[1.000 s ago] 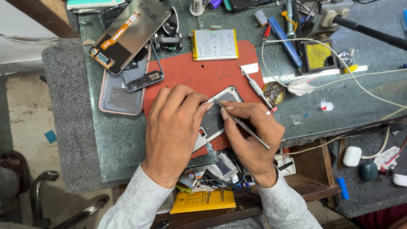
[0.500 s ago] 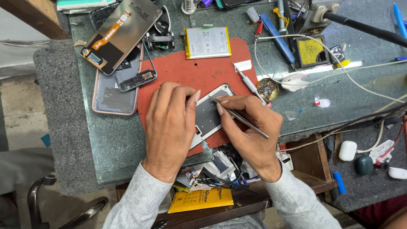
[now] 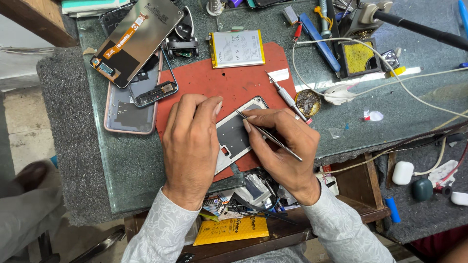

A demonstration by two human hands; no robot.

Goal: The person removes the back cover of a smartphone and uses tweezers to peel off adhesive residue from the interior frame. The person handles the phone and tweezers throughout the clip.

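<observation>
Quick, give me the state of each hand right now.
Left hand: palm down, pressing on the phone frame, holding it steady.
Right hand: closed on the tweezers, tips at the frame.

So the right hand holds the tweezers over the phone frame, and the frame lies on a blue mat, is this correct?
Not quite: the mat is red, not blue, as the head view shows. The rest holds: the right hand holds the tweezers over the phone frame, which lies on that mat.
</observation>
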